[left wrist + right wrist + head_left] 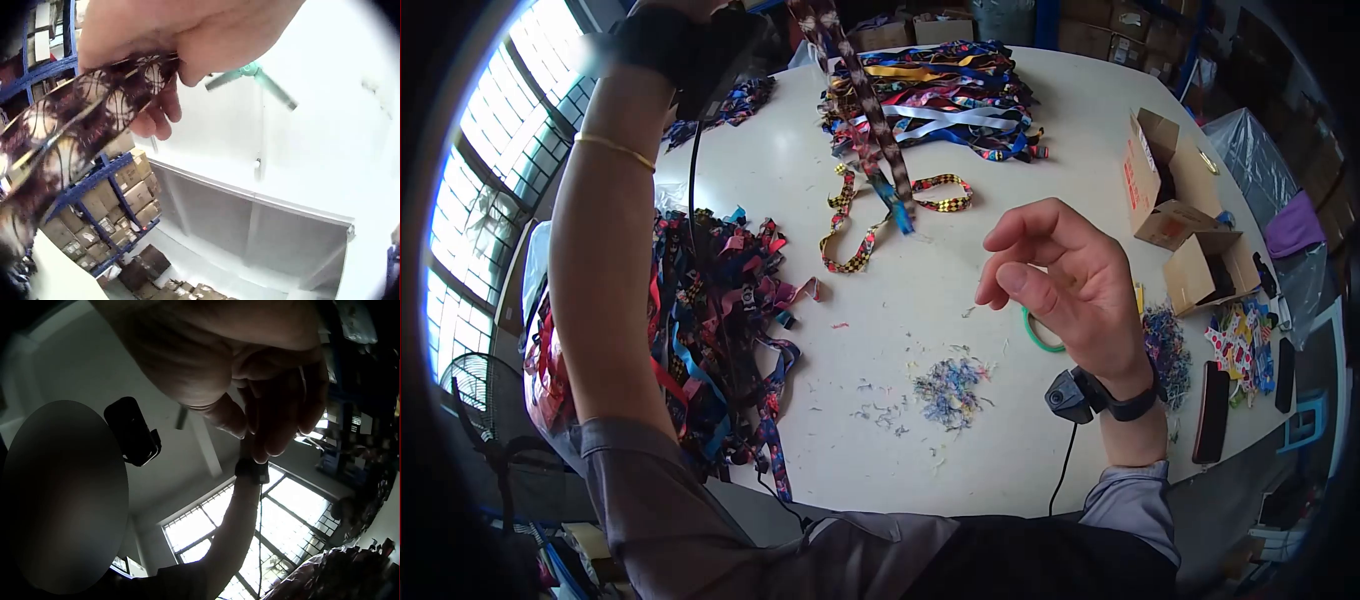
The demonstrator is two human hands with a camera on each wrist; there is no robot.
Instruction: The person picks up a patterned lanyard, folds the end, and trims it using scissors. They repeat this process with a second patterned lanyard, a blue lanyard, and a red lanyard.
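My left hand (206,28), raised at the top edge of the head view, grips a dark lanyard strap (94,106) printed with basketballs. In the head view the strap (862,90) hangs in two lengths over the table, with a blue end low down. My right hand (1068,275) is held above the table's right half, fingers loosely bent and nothing visible between thumb and fingertips. Below the hanging end, a yellow-and-black checked strap (847,250) with red marks lies in loops on the white table (870,330).
A tangled heap of printed straps (720,300) covers the left side. A flatter stack of straps (930,100) lies at the back. Thread scraps (952,390) sit near the front. Open cardboard boxes (1165,185), a green tape ring (1040,332) and colourful cut pieces (1243,340) are at right.
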